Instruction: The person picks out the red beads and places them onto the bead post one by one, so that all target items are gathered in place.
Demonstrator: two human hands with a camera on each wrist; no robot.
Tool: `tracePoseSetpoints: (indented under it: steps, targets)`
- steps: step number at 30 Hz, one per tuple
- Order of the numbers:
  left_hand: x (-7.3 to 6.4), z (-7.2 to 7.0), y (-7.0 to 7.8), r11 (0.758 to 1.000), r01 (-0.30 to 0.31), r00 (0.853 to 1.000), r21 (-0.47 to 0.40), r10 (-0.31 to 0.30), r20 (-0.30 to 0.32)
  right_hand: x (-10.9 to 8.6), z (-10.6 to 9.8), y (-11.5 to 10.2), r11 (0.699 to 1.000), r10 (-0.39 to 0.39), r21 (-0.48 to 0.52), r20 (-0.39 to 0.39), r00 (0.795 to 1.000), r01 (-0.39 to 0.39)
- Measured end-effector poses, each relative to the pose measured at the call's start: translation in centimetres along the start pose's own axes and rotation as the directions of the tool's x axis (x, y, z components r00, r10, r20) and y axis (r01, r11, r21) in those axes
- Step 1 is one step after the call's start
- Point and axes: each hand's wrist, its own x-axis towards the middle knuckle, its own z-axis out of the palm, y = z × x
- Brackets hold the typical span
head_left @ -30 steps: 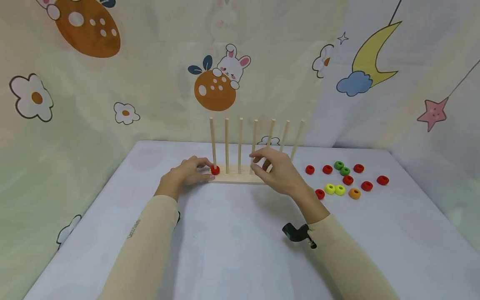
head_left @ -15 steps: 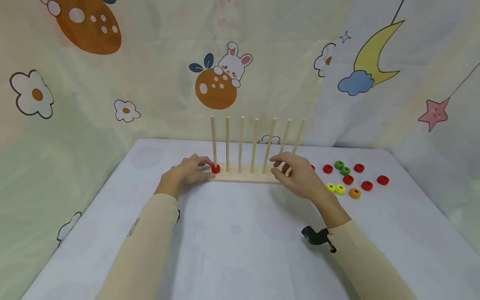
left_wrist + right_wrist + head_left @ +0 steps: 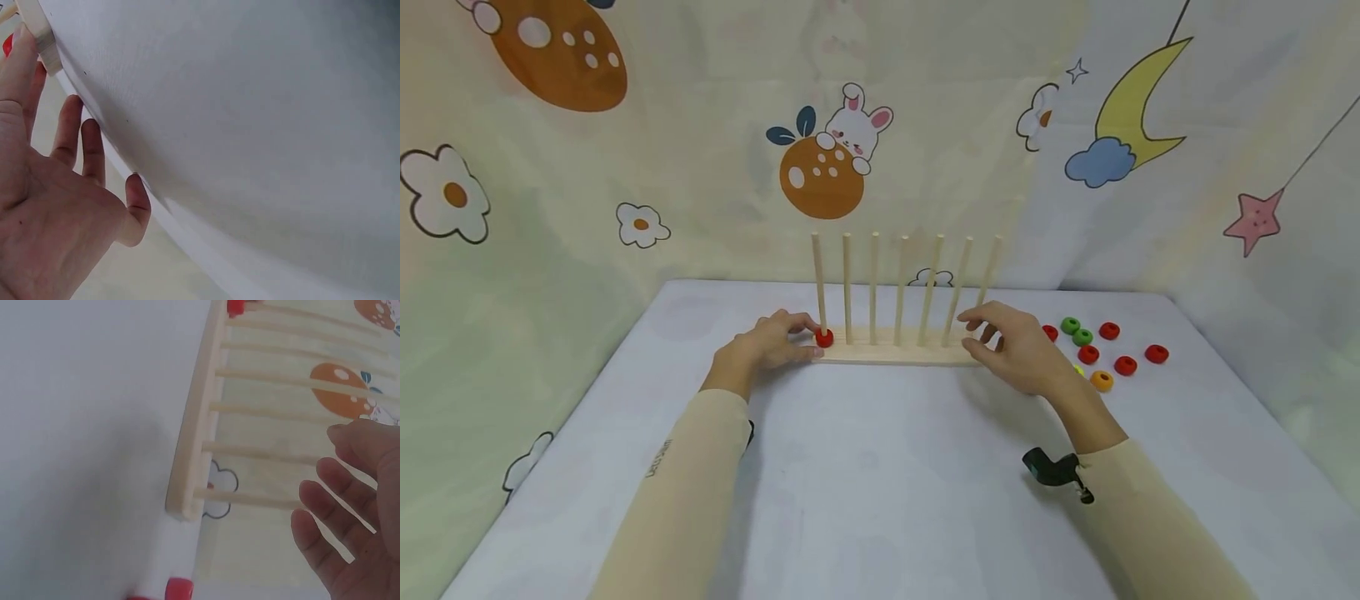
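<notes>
A wooden peg rack (image 3: 895, 357) with a row of upright rods stands at the table's far side. One red bead (image 3: 824, 338) sits low on its leftmost rod. My left hand (image 3: 767, 342) pinches the left end of the base, thumb in front and index finger behind; in the left wrist view its other fingers spread loosely beside the base's end (image 3: 49, 47). Near the rightmost rods hovers my right hand (image 3: 1018, 346), fingers loosely bent and nothing between them. From the right wrist, that hand (image 3: 375, 569) appears beside the bare rods.
Right of the rack lie loose beads: several red beads (image 3: 1157, 354), green beads (image 3: 1071, 325), an orange bead (image 3: 1102, 381) and a yellow bead partly behind the right hand. A patterned cloth (image 3: 715, 150) hangs behind the white table (image 3: 880, 483).
My right hand has moved rightward along the rack, from the middle rods to the right end, now covering some beads. The left hand and the red bead on the rod stay put.
</notes>
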Motion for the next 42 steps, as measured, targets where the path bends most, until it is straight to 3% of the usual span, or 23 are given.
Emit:
tracePoseSetpoints:
  steps: [15, 23, 30, 42]
  targets:
    - [-0.2, -0.6, 0.1, 1.0, -0.014, 1.0, -0.019, 0.014, -0.004, -2.2, -1.2, 3.7, 0.995, 0.1, -0.029, 0.025, 0.995, -0.1]
    - [-0.4, -0.7, 0.4, 0.999, -0.017, 1.0, -0.035, 0.016, -0.014, -2.7, -2.3, 4.5, 0.995, 0.095, -0.036, 0.081, 0.992, -0.092]
    - [-0.5, -0.3, 0.1, 1.0, -0.012, 1.0, -0.01, 0.012, -0.012, -3.9, -2.8, 5.3, 0.984, 0.177, -0.062, 0.182, 0.967, -0.168]
    - [-0.4, 0.0, 0.3, 1.0, 0.01, 1.0, -0.029, -0.01, 0.005, -5.7, -3.3, 6.5, 0.962, 0.266, -0.117, 0.224, 0.938, -0.245]
